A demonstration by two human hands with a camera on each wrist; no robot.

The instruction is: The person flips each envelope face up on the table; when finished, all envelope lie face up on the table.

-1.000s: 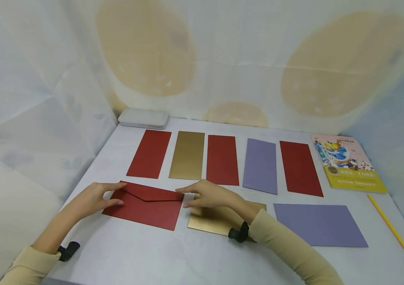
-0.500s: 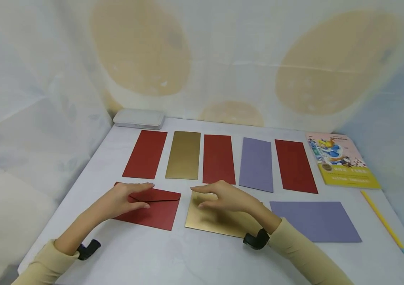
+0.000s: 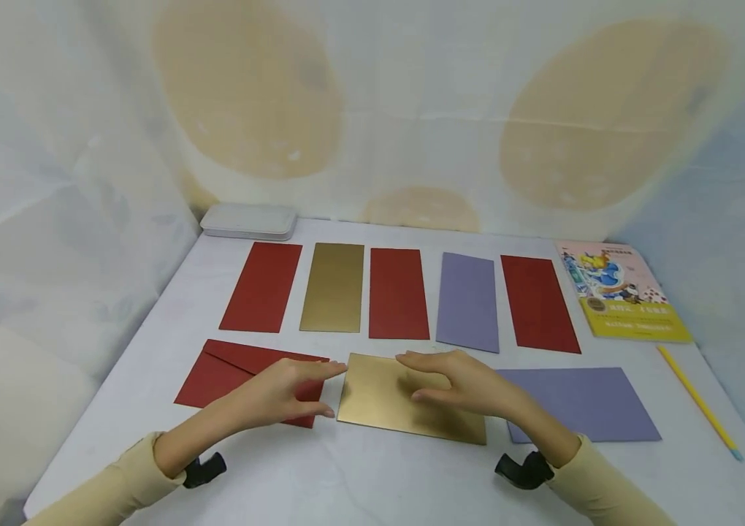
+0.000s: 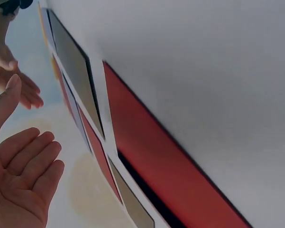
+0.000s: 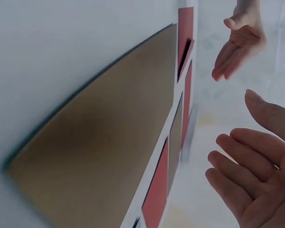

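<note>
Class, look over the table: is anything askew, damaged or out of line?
Only small things. The gold envelope overlaps the purple envelope and sits slightly turned. The red envelope lies tilted, its flap showing. Nothing looks torn or spilled.

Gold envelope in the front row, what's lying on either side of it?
In the head view the gold envelope lies between a red envelope and a purple envelope.

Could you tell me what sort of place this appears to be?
Probably a tabletop craft or stationery setup: a white table screened by draped cloth, with rows of coloured envelopes, a picture book and a pencil.
</note>
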